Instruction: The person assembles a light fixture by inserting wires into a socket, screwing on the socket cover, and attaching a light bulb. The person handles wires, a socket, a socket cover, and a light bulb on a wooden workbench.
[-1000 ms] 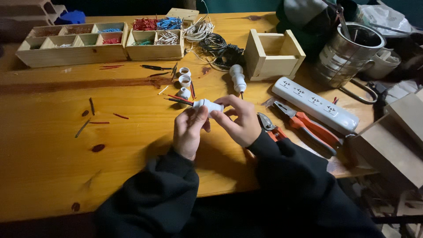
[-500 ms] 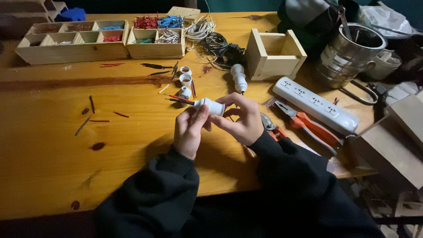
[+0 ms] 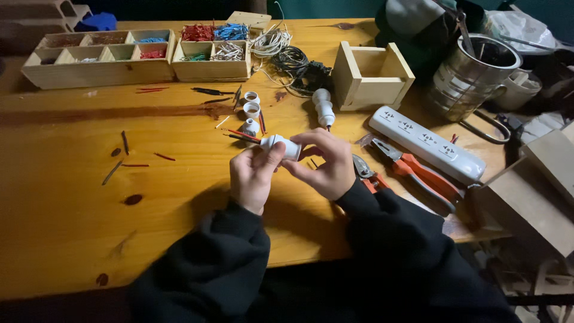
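Both hands meet above the middle of the wooden table (image 3: 72,197), closed together on a small white cylindrical fitting (image 3: 282,146). The left hand (image 3: 254,176) pinches its near end with thumb and fingers; the right hand (image 3: 326,164) wraps fingertips over its far end. The fitting lies roughly level, clear of the tabletop. Just beyond it rest three similar white fittings (image 3: 251,110) and thin red wires (image 3: 242,136). Orange-handled pliers (image 3: 412,170) lie just right of the right hand, beside a white power strip (image 3: 427,143). Compartmented wooden trays (image 3: 101,57) stand at the far edge.
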